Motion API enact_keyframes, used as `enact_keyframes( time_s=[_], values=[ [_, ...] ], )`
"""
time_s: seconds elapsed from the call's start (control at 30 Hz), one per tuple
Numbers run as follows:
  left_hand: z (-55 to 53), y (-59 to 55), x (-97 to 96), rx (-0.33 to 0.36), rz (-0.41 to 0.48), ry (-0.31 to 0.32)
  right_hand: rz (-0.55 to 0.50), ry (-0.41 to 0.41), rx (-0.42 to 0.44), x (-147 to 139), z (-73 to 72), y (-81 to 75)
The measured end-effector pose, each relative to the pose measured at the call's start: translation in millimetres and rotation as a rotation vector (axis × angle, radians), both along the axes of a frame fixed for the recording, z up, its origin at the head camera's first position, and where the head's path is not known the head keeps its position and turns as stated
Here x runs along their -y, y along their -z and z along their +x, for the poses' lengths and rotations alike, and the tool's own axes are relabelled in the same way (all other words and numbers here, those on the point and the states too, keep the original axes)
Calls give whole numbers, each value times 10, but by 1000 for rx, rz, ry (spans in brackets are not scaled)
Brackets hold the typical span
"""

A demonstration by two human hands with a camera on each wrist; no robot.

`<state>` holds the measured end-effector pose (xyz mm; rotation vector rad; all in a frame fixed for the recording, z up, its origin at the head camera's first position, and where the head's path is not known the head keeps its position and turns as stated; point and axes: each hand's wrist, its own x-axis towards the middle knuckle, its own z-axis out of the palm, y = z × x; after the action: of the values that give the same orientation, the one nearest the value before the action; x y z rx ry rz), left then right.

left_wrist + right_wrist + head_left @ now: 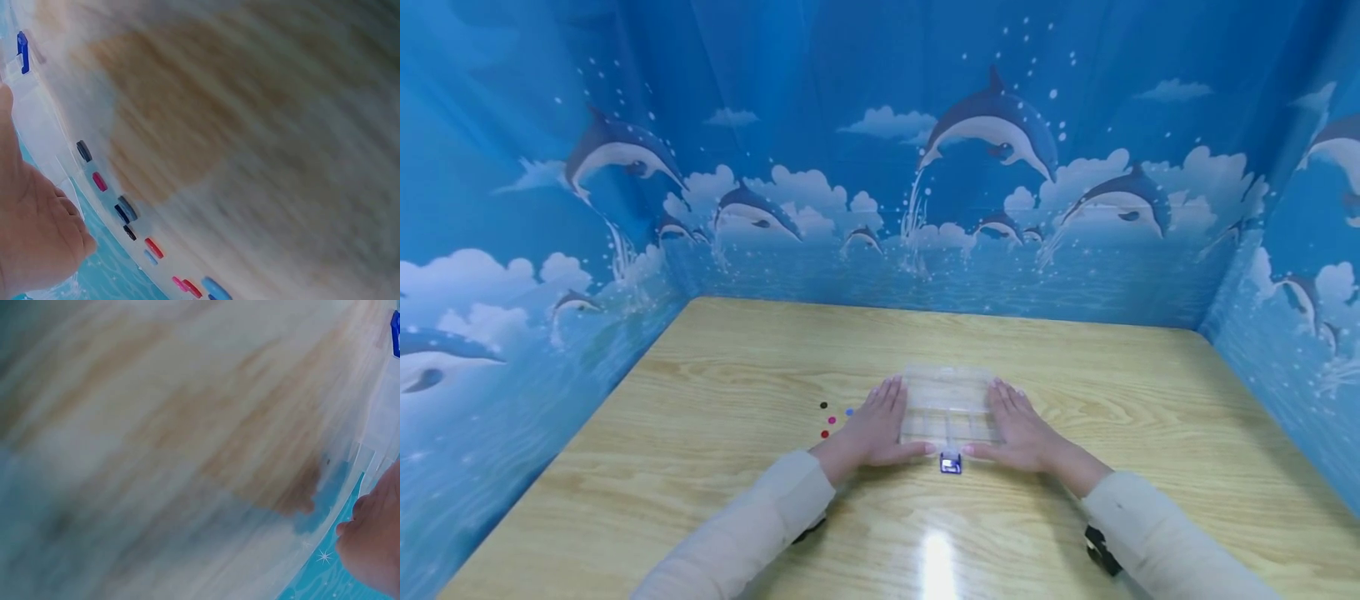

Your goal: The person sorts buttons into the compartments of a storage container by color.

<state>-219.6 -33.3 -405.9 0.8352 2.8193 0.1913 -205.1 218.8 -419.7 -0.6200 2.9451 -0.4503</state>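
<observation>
- A blue curtain (850, 75) printed with leaping dolphins, white clouds and sea lines the back and both sides of the room.
- A pale wood-grain table (1120, 367) stands before it, a bright patch of light glaring off its near part.
- Two forearms in cream sleeves reach in from the near edge, angled toward each other, dark bands showing beneath the cuffs.
- A clear plastic box (947, 387), split into compartments, lies on the table between the hands.
- The left hand (880, 429) and right hand (1024, 429) flank it, fingers straight and pointing away along its sides, thumbs turned inward at the near edge; neither is curled into a grip.
- A blue-purple clasp (951, 463) sits at the box's near edge, between the thumbs.
- Small colored discs (824, 434), among them black, pink, red and blue, lie scattered left of the left hand.
</observation>
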Motion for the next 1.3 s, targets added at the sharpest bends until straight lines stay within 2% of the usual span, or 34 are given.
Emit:
enact_keyframes(
  time_s=[0.23,0.37,0.5,0.67,0.83,0.97,1.07,1.3],
  values=[
    [-3,9,-10,19,2,-21,-1,11,4,-8,15,2],
    [-32,11,24,27,55,-33,-2,15,0,-10,13,-4],
    [-51,-18,115,26,173,-30,7,12,6,9,7,-20],
    [-72,-86,249,-24,304,-14,18,8,17,26,4,-30],
    [-108,-132,363,-36,429,-72,10,7,19,26,10,-33],
    [-136,-117,441,-5,567,-130,23,11,13,24,14,-36],
    [-152,-84,497,3,645,-148,31,15,12,18,9,-27],
    [-190,-28,638,-11,751,-173,29,19,17,15,12,-24]
  ],
)
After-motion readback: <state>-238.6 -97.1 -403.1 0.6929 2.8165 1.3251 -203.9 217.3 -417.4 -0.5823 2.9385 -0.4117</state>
